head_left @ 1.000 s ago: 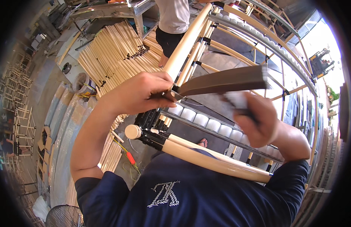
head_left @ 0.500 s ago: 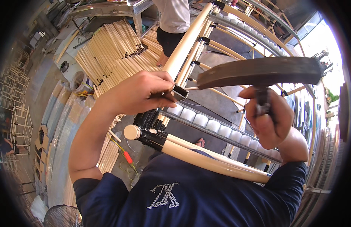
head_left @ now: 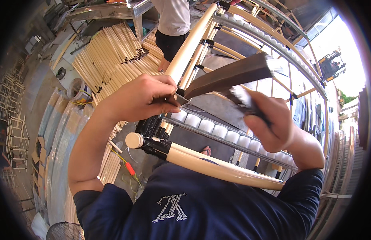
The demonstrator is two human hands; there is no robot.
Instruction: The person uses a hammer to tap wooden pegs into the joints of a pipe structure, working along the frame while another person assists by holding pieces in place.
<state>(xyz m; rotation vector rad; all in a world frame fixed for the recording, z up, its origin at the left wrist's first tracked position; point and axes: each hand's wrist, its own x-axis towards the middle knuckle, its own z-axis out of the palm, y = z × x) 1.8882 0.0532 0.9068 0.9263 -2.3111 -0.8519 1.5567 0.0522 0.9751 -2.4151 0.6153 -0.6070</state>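
Note:
My right hand (head_left: 271, 120) is wrapped round the handle of a hammer with a long dark head (head_left: 229, 74), partly smeared by motion. My left hand (head_left: 151, 98) pinches a small metal bracket (head_left: 181, 101) at the corner of a pipe rack. The left end of the hammer head is at the bracket; whether they touch I cannot tell. Below the left hand are a black pipe joint (head_left: 156, 146) and a round cream end cap (head_left: 134, 140). A roller track (head_left: 213, 134) with white rollers runs rightward from this corner, and a thick cream pipe (head_left: 217, 168) crosses in front of me.
Many cream pipes (head_left: 109, 60) lie stacked on the floor at the far left, beside a bucket (head_left: 78, 90). Another person (head_left: 171, 24) stands beyond the rack. Plastic-wrapped lengths (head_left: 59, 136) lie at the left, a fan (head_left: 65, 231) at lower left. A forklift (head_left: 331, 66) is outside, far right.
The hammer has swung left and tilted, its head's left end now down at the bracket. My right hand has moved slightly left and down. My left hand keeps its pinch.

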